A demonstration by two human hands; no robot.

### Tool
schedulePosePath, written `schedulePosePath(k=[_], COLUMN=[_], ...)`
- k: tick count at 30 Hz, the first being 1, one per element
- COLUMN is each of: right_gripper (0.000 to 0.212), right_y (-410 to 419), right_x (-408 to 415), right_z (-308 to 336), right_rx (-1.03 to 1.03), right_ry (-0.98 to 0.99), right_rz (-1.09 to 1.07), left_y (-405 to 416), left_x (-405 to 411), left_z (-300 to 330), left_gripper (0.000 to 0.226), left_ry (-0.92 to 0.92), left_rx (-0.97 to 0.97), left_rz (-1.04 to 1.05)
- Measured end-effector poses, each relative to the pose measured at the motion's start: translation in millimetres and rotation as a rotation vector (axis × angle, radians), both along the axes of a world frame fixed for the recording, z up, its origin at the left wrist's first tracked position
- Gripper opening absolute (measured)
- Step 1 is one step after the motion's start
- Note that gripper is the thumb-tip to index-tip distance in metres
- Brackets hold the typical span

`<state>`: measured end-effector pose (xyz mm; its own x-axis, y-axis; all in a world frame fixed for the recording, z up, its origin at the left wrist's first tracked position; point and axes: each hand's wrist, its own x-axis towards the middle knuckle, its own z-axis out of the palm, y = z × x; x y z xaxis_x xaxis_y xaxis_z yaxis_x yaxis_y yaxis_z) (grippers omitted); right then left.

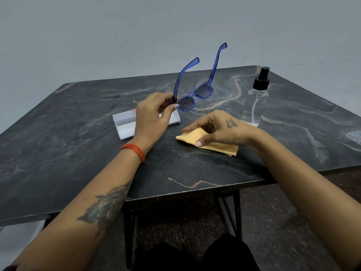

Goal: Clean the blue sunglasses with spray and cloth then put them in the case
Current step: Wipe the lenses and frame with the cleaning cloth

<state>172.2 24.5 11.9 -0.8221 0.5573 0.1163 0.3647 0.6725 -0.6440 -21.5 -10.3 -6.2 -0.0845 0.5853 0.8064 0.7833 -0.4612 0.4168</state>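
Note:
My left hand (151,117) holds the blue sunglasses (195,94) in the air by the hinge of one temple, lenses down and both arms open, pointing up and away. My right hand (218,130) pinches the yellow cloth (214,145), which lies folded on the table in front of me. The clear spray bottle (257,98) with a black pump top stands upright to the right, beyond my right hand. The white case (127,124) lies on the table, partly hidden behind my left hand.
The dark marbled table (78,153) has its front edge close to my body and a corner at the far right behind the bottle. A plain grey wall rises behind it. My knees show below the edge.

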Motion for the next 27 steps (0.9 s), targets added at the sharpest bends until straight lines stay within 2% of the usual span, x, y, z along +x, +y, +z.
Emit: schedulePosePath(k=[6, 18, 22, 27], right_gripper=[0.018, 0.013, 0.011, 0.009], right_y=[0, -4, -8, -14], right_x=[-3, 0, 3, 14], right_z=[-9, -11, -11, -15], right_rx=[0.026, 0.352, 0.471, 0.434], right_ry=[0.174, 0.373, 0.335, 0.204], right_rz=[-0.121, -0.292, -0.325, -0.29], left_y=[1, 1, 1, 1], left_x=[-2, -1, 0, 0], left_z=[1, -1, 0, 0], left_gripper=[0.018, 0.018, 0.018, 0.017], left_ry=[0.01, 0.002, -0.007, -0.012], left_rx=[-0.008, -0.014, -0.011, -0.008], left_rz=[0.004, -0.002, -0.005, -0.009])
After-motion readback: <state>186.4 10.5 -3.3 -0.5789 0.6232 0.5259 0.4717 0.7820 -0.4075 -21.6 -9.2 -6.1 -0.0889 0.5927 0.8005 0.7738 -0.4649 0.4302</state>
